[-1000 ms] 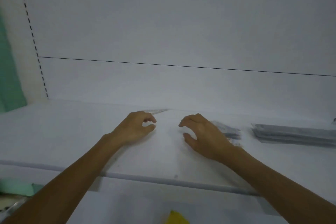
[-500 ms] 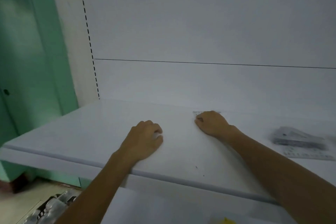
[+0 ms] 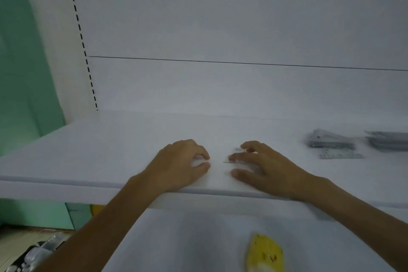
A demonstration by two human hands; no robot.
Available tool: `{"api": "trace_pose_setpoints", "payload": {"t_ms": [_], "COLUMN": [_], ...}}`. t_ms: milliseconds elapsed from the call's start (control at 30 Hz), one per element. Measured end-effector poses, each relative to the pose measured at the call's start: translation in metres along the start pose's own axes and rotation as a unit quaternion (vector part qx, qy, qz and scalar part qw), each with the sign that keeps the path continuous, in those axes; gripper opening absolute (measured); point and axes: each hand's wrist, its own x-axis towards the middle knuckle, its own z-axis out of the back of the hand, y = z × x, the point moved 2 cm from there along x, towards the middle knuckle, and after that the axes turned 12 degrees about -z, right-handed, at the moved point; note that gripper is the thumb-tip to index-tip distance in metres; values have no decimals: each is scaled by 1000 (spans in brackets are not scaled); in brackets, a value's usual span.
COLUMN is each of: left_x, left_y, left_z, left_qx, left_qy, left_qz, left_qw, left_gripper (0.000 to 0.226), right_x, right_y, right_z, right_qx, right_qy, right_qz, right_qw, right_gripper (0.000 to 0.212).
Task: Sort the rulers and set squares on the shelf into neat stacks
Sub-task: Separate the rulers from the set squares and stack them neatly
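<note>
Since half a second ago the right hand point(image 3: 265, 166) has drawn back from deep on the shelf to its front edge, close to the left hand point(image 3: 183, 165), which has barely shifted. The right hand's spread, lightly bent fingers press a clear plastic piece point(image 3: 236, 153) flat on the white shelf point(image 3: 106, 150). The left hand's fingers are curled, thumb near forefinger; I cannot tell whether they pinch anything. Well apart to the right lie a grey stack of set squares point(image 3: 329, 141) and a loose clear ruler point(image 3: 341, 156).
</note>
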Motion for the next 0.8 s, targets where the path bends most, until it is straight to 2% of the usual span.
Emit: {"api": "trace_pose_setpoints", "payload": {"t_ms": [67, 133, 267, 367, 467, 567, 633, 800], "left_x": [-1, 1, 19, 38, 60, 85, 103, 148], "left_y": [-10, -21, -48, -70, -97, -139, -172, -250], "left_z": [1, -1, -14, -27, -42, -64, -79, -117], "left_qx": [-11, -27, -51, -61, -64, -76, -90, -118], "left_qy": [-7, -5, -2, -9, -23, -3, 14, 45], "left_qz": [-20, -36, -66, -99, -126, -162, -192, -228], "left_qw": [1000, 999, 996, 993, 990, 984, 977, 965], "left_gripper": [22, 21, 20, 19, 21, 24, 25, 26], "right_x": [-24, -47, -81, -97, -112, -129, -143, -185], "right_y": [-1, 0, -2, -20, -67, -123, -163, -247], "right_z": [1, 5, 10, 15, 34, 59, 71, 101], "right_qx": [-54, -121, -177, -226, -246, -242, -241, -220], "right_qy": [-1, -37, -177, -234, -266, -245, -237, -248], "right_qz": [9, 32, 96, 118, 15, -144, -215, -269], "right_qw": [999, 991, 963, 938, 932, 928, 916, 905], "right_gripper": [76, 73, 42, 20, 28, 21, 30, 37]}}
